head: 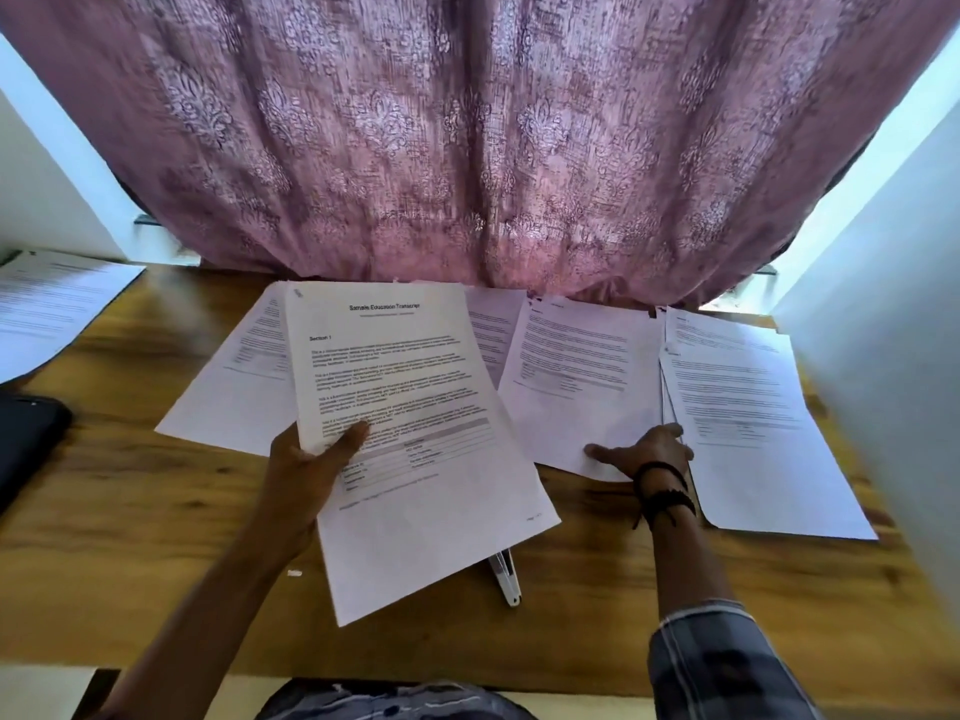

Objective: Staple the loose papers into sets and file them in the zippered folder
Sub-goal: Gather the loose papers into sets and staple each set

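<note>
My left hand (306,462) grips a printed sheet headed "Sample Education Transcript" (415,407) by its left edge, lifted above the wooden table (156,537). My right hand (644,452) lies flat on the near edge of a loose printed page (576,376) in the middle of the table. More loose pages lie under the lifted sheet at the left (234,397), and a fanned stack of pages (748,418) lies at the right. A white stapler (506,576) pokes out from under the lifted sheet's near corner. A dark folder (26,439) lies at the table's left edge.
Another printed page (47,309) rests at the far left. A pink patterned curtain (478,148) hangs right behind the table. White walls (883,356) close in on the right and left. A small white scrap (294,573) lies near my left forearm.
</note>
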Available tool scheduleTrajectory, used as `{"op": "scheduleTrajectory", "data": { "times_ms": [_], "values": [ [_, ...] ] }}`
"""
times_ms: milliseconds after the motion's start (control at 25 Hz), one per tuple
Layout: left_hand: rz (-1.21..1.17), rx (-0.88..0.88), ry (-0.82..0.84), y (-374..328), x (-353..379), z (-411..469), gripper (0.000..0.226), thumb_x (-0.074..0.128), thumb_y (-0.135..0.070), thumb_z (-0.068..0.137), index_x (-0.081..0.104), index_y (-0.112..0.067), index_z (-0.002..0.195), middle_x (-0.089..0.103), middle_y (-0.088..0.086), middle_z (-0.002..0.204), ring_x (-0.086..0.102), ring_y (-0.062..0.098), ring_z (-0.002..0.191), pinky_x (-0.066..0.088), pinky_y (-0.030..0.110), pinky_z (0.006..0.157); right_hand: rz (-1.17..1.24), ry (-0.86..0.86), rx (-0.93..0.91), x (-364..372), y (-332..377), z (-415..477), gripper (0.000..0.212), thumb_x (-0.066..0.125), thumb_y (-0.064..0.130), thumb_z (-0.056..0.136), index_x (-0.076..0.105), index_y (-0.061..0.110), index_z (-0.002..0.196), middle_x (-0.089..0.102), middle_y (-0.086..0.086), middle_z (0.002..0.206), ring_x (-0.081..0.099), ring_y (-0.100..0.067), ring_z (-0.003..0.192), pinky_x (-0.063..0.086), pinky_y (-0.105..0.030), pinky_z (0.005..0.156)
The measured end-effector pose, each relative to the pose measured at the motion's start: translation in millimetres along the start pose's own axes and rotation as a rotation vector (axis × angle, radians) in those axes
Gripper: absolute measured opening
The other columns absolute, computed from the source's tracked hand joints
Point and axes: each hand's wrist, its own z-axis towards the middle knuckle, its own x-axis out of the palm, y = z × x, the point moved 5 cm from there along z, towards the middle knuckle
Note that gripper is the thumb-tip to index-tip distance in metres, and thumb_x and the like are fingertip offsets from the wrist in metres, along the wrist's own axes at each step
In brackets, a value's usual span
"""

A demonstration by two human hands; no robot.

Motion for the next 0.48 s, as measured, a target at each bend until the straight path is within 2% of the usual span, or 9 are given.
{"op": "scheduleTrajectory", "data": {
  "times_ms": [160, 240, 320, 400, 480],
  "values": [
    [-0.040, -0.015, -0.034, 3.6, -1.1, -6.1, 0.025, 0.068, -0.008, 0.086, 0.065, -0.023, 0.107, 0.073, -0.014, 0.094, 0.071, 0.006, 0.087, 0.056, 0.016, 0.061, 0.150, -0.060, -0.059, 2.9, -7.1, -1.8, 0.098, 0.091, 0.024, 0.063, 0.026, 0.006, 0.134, 0.043, -0.028, 0.131, 0.051, -0.047, 0.117, 0.049, -0.049, 0.097],
    [-0.062, -0.036, -0.036, 3.2, 1.2, -6.5, 0.027, 0.069, -0.008, 0.086, 0.065, -0.019, 0.110, 0.074, -0.012, 0.096, 0.071, 0.008, 0.088, 0.056, 0.016, 0.062, 0.250, -0.073, -0.200, 0.1, -6.2, -2.3, 0.075, 0.080, 0.009, 0.073, 0.035, 0.009, 0.133, 0.053, -0.017, 0.122, 0.055, -0.039, 0.111, 0.049, -0.045, 0.096],
    [-0.100, -0.061, -0.023, 2.0, 4.7, -5.1, 0.027, 0.068, -0.007, 0.087, 0.066, -0.017, 0.112, 0.075, -0.011, 0.098, 0.072, 0.009, 0.089, 0.057, 0.018, 0.064, 0.376, 0.009, -0.374, -3.4, -4.9, -6.0, 0.051, 0.069, -0.001, 0.079, 0.058, 0.025, 0.122, 0.056, -0.005, 0.116, 0.058, -0.028, 0.103, 0.051, -0.040, 0.092],
    [-0.129, -0.094, 0.021, 1.1, 8.3, -2.5, 0.029, 0.067, -0.010, 0.087, 0.065, -0.014, 0.116, 0.074, -0.004, 0.107, 0.072, 0.015, 0.094, 0.059, 0.024, 0.069, 0.482, 0.111, -0.484, -9.0, -7.0, -11.5, 0.048, 0.065, 0.001, 0.081, 0.068, 0.044, 0.103, 0.061, 0.000, 0.123, 0.060, -0.025, 0.109, 0.053, -0.047, 0.094],
    [-0.155, -0.124, 0.055, 0.7, 11.1, -1.3, 0.031, 0.066, -0.014, 0.088, 0.064, -0.014, 0.119, 0.074, 0.000, 0.110, 0.072, 0.020, 0.095, 0.060, 0.029, 0.070, 0.612, 0.175, -0.540, -17.4, -10.3, -22.4, 0.045, 0.066, 0.005, 0.085, 0.070, 0.044, 0.108, 0.061, 0.005, 0.127, 0.060, -0.024, 0.116, 0.054, -0.050, 0.094]
  ]
}}
